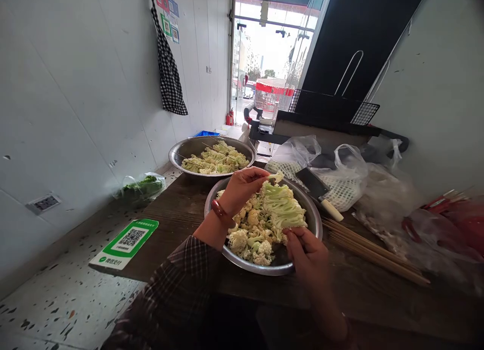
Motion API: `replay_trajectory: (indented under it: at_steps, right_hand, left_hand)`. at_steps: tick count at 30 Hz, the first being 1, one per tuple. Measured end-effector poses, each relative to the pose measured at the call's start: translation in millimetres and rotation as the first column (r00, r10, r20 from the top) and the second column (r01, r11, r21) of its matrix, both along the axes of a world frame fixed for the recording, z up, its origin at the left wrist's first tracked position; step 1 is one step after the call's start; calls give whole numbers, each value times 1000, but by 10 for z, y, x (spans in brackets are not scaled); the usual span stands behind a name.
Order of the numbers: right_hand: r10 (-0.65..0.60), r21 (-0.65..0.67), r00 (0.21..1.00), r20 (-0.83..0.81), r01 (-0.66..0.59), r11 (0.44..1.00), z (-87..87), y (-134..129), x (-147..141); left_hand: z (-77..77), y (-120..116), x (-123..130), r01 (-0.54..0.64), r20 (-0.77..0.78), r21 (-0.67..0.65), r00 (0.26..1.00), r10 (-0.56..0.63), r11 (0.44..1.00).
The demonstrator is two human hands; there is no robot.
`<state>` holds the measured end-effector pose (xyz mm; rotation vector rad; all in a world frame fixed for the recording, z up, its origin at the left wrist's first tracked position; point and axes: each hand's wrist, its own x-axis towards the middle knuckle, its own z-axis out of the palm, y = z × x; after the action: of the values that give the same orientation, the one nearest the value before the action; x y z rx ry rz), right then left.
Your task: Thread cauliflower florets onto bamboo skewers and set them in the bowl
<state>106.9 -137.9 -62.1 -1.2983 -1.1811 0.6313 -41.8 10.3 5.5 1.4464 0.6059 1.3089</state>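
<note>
Above the near metal basin (316, 219), my left hand (244, 188), with a reddish bracelet at its wrist, pinches a small cauliflower floret (277, 177). My right hand (308, 251) grips the lower end of a cauliflower skewer (283, 206), a row of pale green florets packed side by side. The stick itself is hidden by the florets and my fingers. Loose cauliflower pieces (255, 239) lie in the basin below both hands. Behind it, a second metal basin (174, 156) holds several cauliflower skewers (215, 158) with thin sticks showing.
Bamboo sticks (374, 249) lie right of the near basin, by a cleaver (313, 182) with a pale handle. Plastic bags (344, 181) crowd the table's right side. A green QR-code card (126, 243) sits at the left corner; bagged greens (143, 186) lie beyond it.
</note>
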Motion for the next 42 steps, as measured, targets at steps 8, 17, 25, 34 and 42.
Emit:
replay_trajectory:
  at_steps: [8,17,25,34,42]
  right_hand:
    - [-2,-12,999,-47,2,1000,4,7,-3]
    - [-4,23,1000,13,4,1000,12,0,-3]
    - [-1,15,1000,12,0,1000,22,2,-12]
    - [-6,23,998,59,5,1000,3,-1,16]
    - [-11,33,998,64,9,999,-12,-4,17]
  left_hand:
    - [61,-51,-65,-23,-122,188,991,46,982]
    - [38,-56,-26,-59,-75,0,995,59,998]
    - [69,-95,-3,-29,-20,-46,999,28,999]
    - [43,-62,-9,-58,-44,-31,997,57,998]
    - [36,-57,-3,-61,-12,-12,998,61,998]
